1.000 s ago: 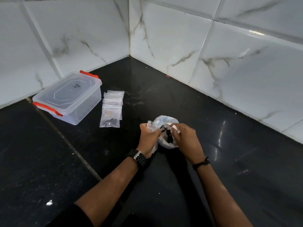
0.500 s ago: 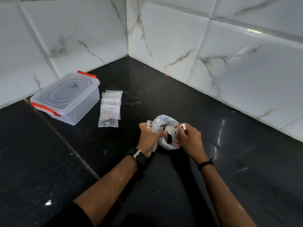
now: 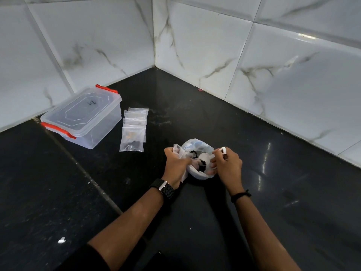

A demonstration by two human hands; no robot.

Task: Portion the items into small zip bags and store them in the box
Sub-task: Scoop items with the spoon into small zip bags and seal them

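The left hand (image 3: 176,166) is gripping the rim of a plastic bag (image 3: 197,148) mid-counter (image 3: 293,202); the right hand (image 3: 227,165) is pinching a small white piece (image 3: 223,150). Zip bags (image 3: 133,132) are lying beside the lidded box (image 3: 84,118) (near the left wall), well apart from the hands.

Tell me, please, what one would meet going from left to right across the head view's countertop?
Clear lidded box with red latches → stack of small zip bags → left hand gripping the plastic bag → right hand pinching a small white piece.
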